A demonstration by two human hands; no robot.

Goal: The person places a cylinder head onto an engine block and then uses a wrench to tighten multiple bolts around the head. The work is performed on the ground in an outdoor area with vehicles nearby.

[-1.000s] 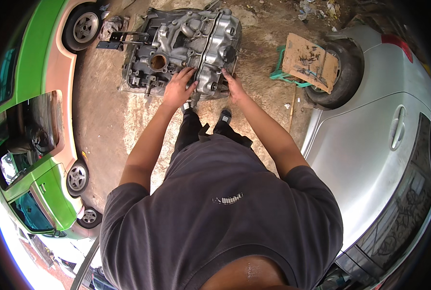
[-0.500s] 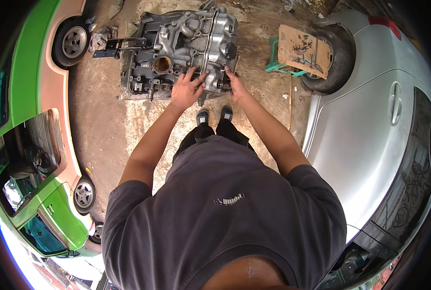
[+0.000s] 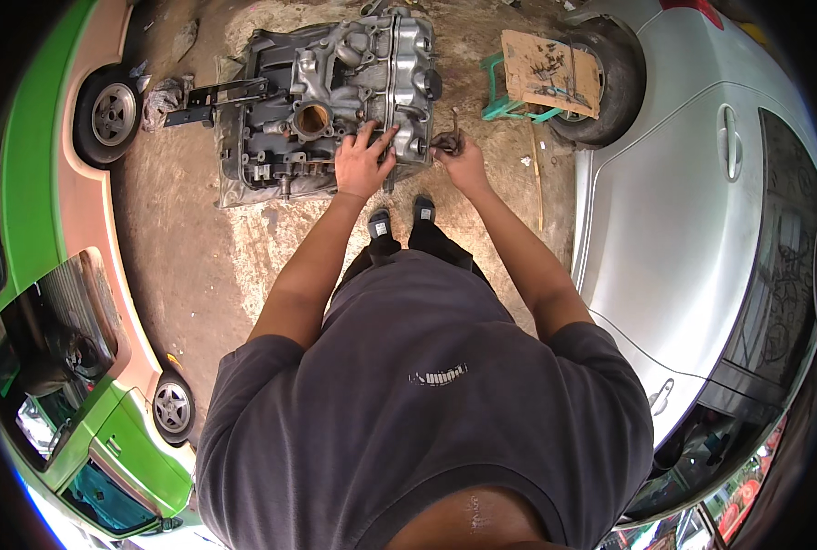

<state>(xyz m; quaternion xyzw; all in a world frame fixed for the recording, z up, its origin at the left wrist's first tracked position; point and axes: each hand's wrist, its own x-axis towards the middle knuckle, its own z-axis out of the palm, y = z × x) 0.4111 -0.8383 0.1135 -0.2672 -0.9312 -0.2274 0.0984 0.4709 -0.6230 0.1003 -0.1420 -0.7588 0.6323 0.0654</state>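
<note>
A grease-stained engine (image 3: 326, 87) lies in front of me, with a silver ribbed cover (image 3: 411, 69) along its right side and a round opening (image 3: 313, 119) near its middle. My left hand (image 3: 363, 170) rests on its near edge, fingers spread and flat on the metal beside the cover. Just off the engine's near right corner, my right hand (image 3: 468, 170) pinches a small dark metal part with a thin stem (image 3: 448, 139) that points away from me. Its exact kind is too small to make out.
Black metal bars (image 3: 209, 103) jut from the engine's left side. A green stool (image 3: 493, 87) at right carries a cardboard sheet (image 3: 523, 60) with small dark parts. A silver car (image 3: 665, 192) stands at right, a green and peach vehicle (image 3: 37, 156) at left. A thin stick (image 3: 539, 188) lies on the floor.
My right hand has come away from the engine's near right corner, moving slightly right, and now holds the dark stemmed part. My left hand stays on the engine. The whole view has shifted a little.
</note>
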